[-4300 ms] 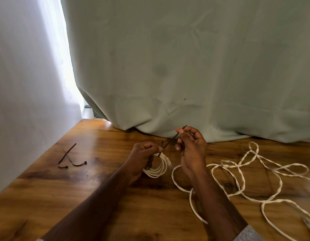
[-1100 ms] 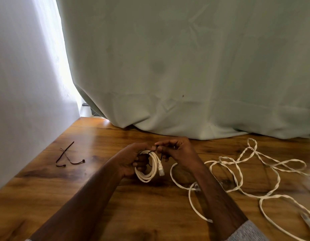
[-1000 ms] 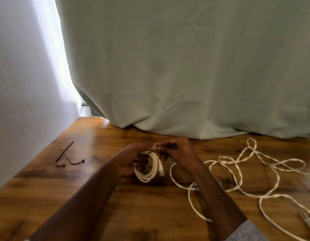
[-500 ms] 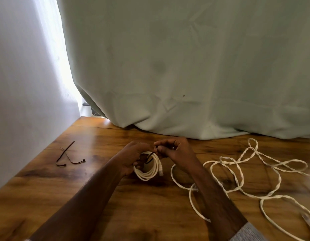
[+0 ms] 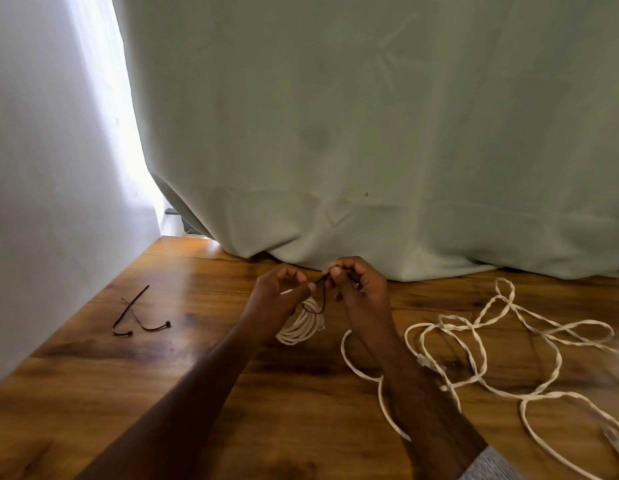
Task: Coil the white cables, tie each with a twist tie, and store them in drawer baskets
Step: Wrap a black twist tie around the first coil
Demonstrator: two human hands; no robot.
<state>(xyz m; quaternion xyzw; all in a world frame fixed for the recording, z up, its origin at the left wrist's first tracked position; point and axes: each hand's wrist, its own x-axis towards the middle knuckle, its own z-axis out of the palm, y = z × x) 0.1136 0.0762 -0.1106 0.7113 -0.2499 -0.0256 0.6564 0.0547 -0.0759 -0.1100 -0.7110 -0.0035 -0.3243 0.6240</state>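
From the head view, both hands sit higher and farther from the camera than half a second ago, closer to the curtain hem, and the dark twist tie [image 5: 322, 296] is now drawn out taut where before it lay slack against the coil. The right hand [image 5: 361, 292] pinches the tie's upper end between thumb and forefinger, its other fingers curled in. The left hand [image 5: 278, 299] has its fingers curled round the coiled white cable [image 5: 301, 329], thumb reaching toward the tie. The spare ties and the loose cable have not moved.

The coiled white cable is a small bundle of several tight loops, hanging below the left hand just above the surface [image 5: 162, 393], with a clear plug end showing at its right edge. The twist tie runs from the right fingertips down and loops round the top of the bundle.

A loose white cable [image 5: 474, 344], partly twisted on itself, sprawls in wide loops over the right half of the surface, passing under the right forearm and reaching the frame's right edge. Two spare twist ties [image 5: 135, 315] lie crossed on the left, near the white wall [image 5: 41, 202]. A pale green curtain [image 5: 370, 133] hangs down onto the far edge of the surface, just behind the hands. Bare wood lies between the spare ties and the left forearm, and in the near foreground.
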